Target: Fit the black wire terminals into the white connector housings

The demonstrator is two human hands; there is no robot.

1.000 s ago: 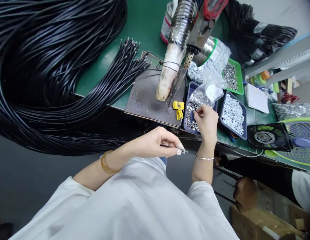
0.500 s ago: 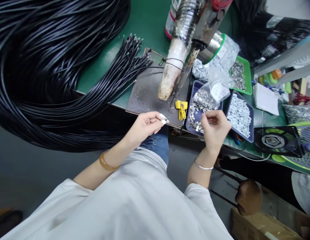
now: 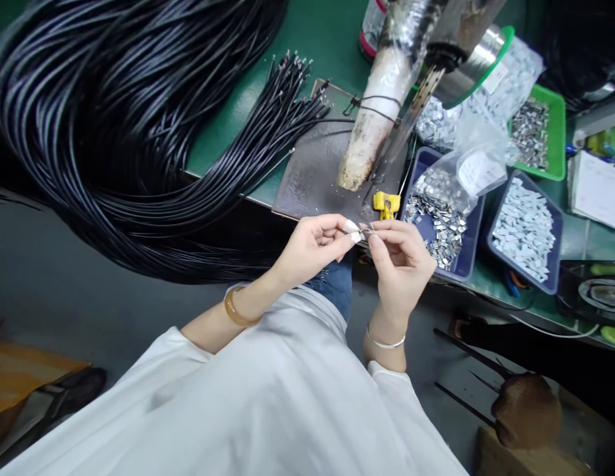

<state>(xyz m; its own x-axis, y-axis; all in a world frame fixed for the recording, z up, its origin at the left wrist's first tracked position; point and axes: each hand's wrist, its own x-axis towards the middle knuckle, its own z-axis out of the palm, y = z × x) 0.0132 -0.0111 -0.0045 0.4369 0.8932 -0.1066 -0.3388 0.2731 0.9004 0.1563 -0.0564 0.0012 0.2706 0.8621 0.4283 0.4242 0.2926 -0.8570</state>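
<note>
My left hand (image 3: 321, 243), with white covers on its thumb and index fingertips, is closed in a pinch on a short, thin wire end (image 3: 365, 230). From the right, my right hand (image 3: 402, 254) comes up against it, thumb and forefinger pressed together at the same spot. What sits between the right fingertips is too small to make out. Just behind the hands, a yellow clip-like tool (image 3: 386, 203) lies on the dark board (image 3: 307, 175). A blue tray (image 3: 468, 258) of small shiny metal pieces stands right of my right hand.
Thick bundles of black cable (image 3: 139, 119) cover the left. Over the board hangs a wrapped, tapered tube (image 3: 374, 122) beside a metal rod (image 3: 409, 119). Further right are a tray of pale pieces (image 3: 525, 228), a green tray (image 3: 557, 142), a wire spool (image 3: 478, 63) and plastic bags.
My right hand has moved left from the tray of metal pieces to my left fingertips. The view has shifted, so the bench appears further right. My left hand keeps its pinch.
</note>
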